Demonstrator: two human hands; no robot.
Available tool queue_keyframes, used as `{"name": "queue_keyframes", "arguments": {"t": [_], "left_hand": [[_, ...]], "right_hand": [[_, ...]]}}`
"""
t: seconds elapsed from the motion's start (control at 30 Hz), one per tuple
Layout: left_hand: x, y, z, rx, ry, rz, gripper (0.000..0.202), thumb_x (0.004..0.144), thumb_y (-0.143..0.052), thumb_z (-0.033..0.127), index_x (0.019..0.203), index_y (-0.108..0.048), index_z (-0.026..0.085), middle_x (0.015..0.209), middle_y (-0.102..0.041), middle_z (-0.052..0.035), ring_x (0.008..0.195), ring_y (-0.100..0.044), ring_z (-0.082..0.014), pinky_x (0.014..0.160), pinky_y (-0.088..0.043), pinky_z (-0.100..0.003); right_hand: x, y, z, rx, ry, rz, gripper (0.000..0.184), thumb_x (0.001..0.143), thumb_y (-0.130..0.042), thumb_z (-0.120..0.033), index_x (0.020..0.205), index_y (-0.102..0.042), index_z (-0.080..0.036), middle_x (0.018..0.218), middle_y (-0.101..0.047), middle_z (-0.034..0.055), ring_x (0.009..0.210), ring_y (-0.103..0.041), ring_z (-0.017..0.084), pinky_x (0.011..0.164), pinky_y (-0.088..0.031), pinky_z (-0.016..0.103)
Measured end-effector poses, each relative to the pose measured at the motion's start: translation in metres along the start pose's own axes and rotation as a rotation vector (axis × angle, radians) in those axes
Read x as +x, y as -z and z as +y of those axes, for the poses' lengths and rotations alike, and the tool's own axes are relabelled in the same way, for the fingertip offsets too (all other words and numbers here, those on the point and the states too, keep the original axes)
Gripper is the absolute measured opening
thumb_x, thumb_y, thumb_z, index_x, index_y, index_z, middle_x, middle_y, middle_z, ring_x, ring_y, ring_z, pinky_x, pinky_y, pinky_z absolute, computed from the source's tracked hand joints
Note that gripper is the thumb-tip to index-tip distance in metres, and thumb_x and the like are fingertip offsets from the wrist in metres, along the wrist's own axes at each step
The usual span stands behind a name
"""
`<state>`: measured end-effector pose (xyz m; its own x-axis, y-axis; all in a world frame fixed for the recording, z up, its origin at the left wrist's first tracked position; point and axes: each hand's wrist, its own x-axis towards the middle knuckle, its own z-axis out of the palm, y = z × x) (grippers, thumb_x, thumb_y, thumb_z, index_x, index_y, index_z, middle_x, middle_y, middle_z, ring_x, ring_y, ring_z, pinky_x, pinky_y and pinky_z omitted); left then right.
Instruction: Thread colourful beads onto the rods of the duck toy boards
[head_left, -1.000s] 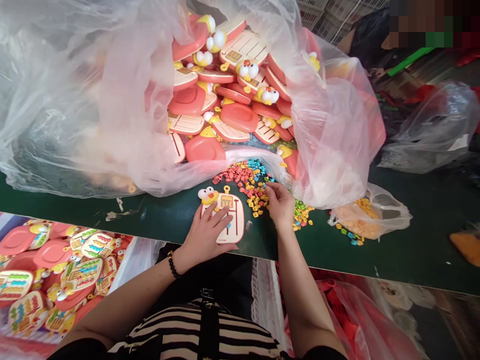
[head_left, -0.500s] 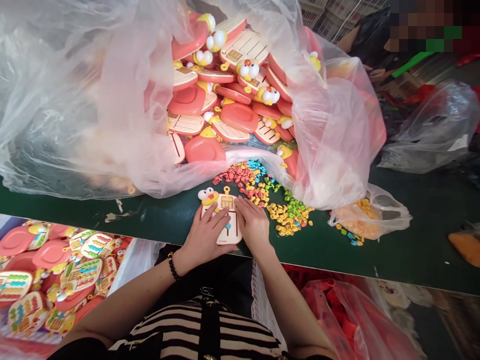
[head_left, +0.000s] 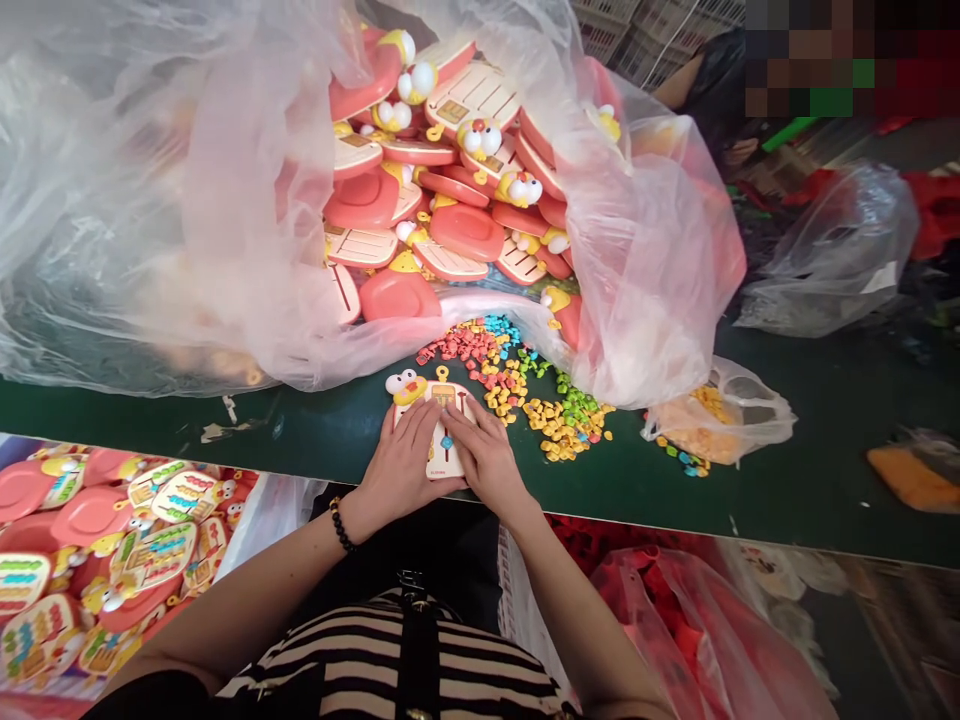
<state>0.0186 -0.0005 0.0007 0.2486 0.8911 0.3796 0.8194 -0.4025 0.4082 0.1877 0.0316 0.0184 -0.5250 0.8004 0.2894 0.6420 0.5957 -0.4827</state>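
Note:
A cream and coral toy board (head_left: pixel 444 452) with a yellow duck head (head_left: pixel 406 387) lies at the table's near edge. My left hand (head_left: pixel 401 465) rests on its left side, fingers spread over the face. My right hand (head_left: pixel 487 462) comes in from the right, its fingertips on the board's right side. Part of the board is hidden under both hands. Just beyond them lies a spread of loose coloured pegs (head_left: pixel 562 425), with red ones (head_left: pixel 457 345) further back, not touching my hands.
A large clear plastic bag (head_left: pixel 645 270) of coral toy boards fills the far side of the dark green table (head_left: pixel 825 490). A small bag of yellow and orange pieces (head_left: pixel 712 425) sits right. Finished boards lie in a bin (head_left: pixel 97 540) at lower left. A co-worker's arm (head_left: pixel 679 90) shows far right.
My right hand has moved left off the pegs and onto the board beside my left hand. The pegs now lie spread more widely to the right, and the view has shifted slightly.

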Motion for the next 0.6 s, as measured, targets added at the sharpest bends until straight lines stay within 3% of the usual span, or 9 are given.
{"name": "queue_keyframes", "arguments": {"t": [0.1,0.2,0.33,0.43,0.6], "left_hand": [[0.001,0.003,0.0,0.019,-0.014,-0.05,0.088,0.072,-0.066,0.065,0.138,-0.043,0.012,0.139,-0.051,-0.0187,0.131,-0.044,-0.0336,0.11,-0.029,-0.05],[0.002,0.006,0.0,0.037,-0.037,-0.106,0.076,0.071,-0.069,0.063,0.132,-0.052,0.02,0.138,-0.054,-0.0125,0.131,-0.043,-0.0351,0.108,-0.031,-0.053],[0.002,0.009,-0.001,0.022,-0.041,-0.109,0.068,0.072,-0.069,0.062,0.126,-0.058,0.023,0.137,-0.056,-0.01,0.131,-0.042,-0.0357,0.108,-0.03,-0.055],[0.0,0.009,-0.002,-0.006,-0.058,-0.1,0.063,0.073,-0.069,0.061,0.123,-0.061,0.023,0.135,-0.058,-0.0095,0.132,-0.041,-0.0352,0.11,-0.028,-0.056],[-0.001,0.01,-0.004,-0.041,-0.057,-0.098,0.059,0.073,-0.069,0.06,0.119,-0.062,0.022,0.134,-0.058,-0.0092,0.133,-0.04,-0.0355,0.11,-0.027,-0.058]], "right_hand": [[0.015,0.014,0.02,0.05,-0.03,0.112,0.031,0.091,-0.045,-0.017,0.108,-0.07,-0.025,0.114,-0.071,0.0038,0.117,-0.061,0.022,0.097,-0.049,0.041],[0.047,0.033,0.054,-0.094,-0.229,0.294,0.031,0.089,-0.045,-0.016,0.103,-0.071,-0.022,0.108,-0.073,0.0069,0.102,-0.066,0.023,0.091,-0.051,0.041],[0.088,0.043,0.087,-0.257,-0.361,0.103,0.021,0.08,-0.058,-0.016,0.094,-0.073,-0.02,0.095,-0.074,0.0085,0.095,-0.066,0.028,0.085,-0.052,0.043],[0.095,0.041,0.088,-0.288,-0.351,0.073,0.02,0.079,-0.058,-0.015,0.091,-0.073,-0.019,0.094,-0.073,0.0092,0.092,-0.066,0.027,0.083,-0.052,0.041],[0.067,0.034,0.056,-0.113,-0.298,0.278,0.019,0.085,-0.058,-0.026,0.095,-0.072,-0.02,0.095,-0.073,0.008,0.089,-0.067,0.024,0.083,-0.053,0.04]]}}
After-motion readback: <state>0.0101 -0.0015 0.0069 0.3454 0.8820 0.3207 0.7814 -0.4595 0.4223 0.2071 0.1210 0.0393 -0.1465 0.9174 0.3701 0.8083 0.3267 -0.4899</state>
